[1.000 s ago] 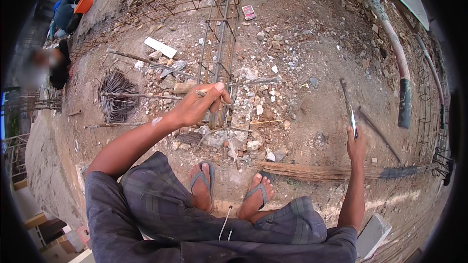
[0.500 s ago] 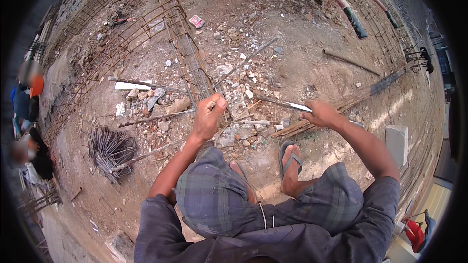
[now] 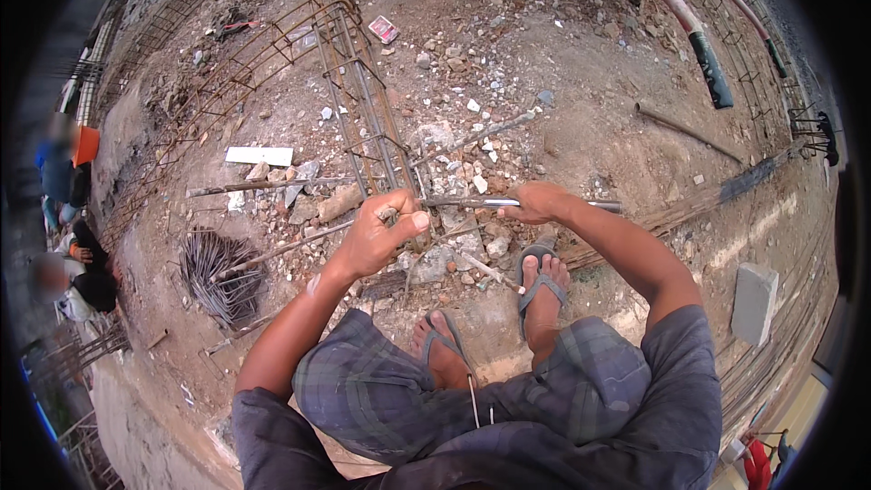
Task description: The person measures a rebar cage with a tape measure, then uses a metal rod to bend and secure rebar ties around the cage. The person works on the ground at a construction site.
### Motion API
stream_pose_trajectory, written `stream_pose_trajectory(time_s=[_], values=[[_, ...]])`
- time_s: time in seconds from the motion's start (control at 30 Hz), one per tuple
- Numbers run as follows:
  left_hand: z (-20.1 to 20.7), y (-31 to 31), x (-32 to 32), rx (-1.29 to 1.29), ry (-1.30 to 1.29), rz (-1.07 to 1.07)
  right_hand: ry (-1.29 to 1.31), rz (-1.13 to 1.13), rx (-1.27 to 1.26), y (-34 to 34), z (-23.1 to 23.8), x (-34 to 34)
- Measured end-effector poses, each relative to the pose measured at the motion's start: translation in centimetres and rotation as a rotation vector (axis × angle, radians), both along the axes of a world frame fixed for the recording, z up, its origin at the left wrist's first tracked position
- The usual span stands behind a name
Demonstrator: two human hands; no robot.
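Observation:
My right hand (image 3: 539, 203) is closed around a metal bar (image 3: 464, 202), dark with a shiny stretch, which lies nearly level. Its left end reaches the near end of a long rusty rebar cage (image 3: 356, 82), close by my left hand. My left hand (image 3: 386, 234) is a fist at that cage end, thumb pointing right. Something small and dark shows inside the curled fingers, but its kind is hidden. Under my hands lie broken stones and thin sticks. My sandalled feet (image 3: 543, 295) stand just nearer to me.
A bundle of cut steel rods (image 3: 218, 277) lies to the left, near a white tile piece (image 3: 259, 155). On the right are a wooden plank (image 3: 667, 207), a rusty pipe (image 3: 689, 134) and a concrete block (image 3: 755, 303). Two people are at the far left, one sitting (image 3: 86, 268).
My right hand has moved left, bringing the bar's end to the cage beside my left fist. The bar has levelled out. My left fist is a little lower; the view has shifted.

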State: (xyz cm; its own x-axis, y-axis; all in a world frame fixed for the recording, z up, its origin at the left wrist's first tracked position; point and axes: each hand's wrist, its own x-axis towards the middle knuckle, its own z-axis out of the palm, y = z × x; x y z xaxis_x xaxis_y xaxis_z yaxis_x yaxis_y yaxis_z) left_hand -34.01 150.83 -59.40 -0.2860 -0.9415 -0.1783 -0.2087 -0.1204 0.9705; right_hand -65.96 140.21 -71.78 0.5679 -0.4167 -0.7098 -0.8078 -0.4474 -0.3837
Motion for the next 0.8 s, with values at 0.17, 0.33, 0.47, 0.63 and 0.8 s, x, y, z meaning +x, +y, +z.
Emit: stream_pose_trajectory(time_s=[0.17,0.33,0.47,0.63,0.8], values=[[1.4,-0.8,-0.5,0.077,-0.074,0.016,-0.005,0.137,-0.067,-2.6,-1.1,2.3],[0.6,-0.4,-1.4,-0.017,-0.092,0.109,-0.04,0.1,-0.241,-2.3,2.2,3.8],[-0.5,0.0,-2.9,-0.168,-0.008,0.267,-0.138,0.097,-0.574,-0.9,-0.4,2.3],[-1.7,0.1,-3.3,-0.228,-0.033,0.377,-0.202,-0.012,-0.633,0.3,-0.6,1.7],[-2.8,0.5,-4.5,-0.294,0.024,0.506,-0.025,-0.025,-0.419,0.4,-1.1,0.6]])
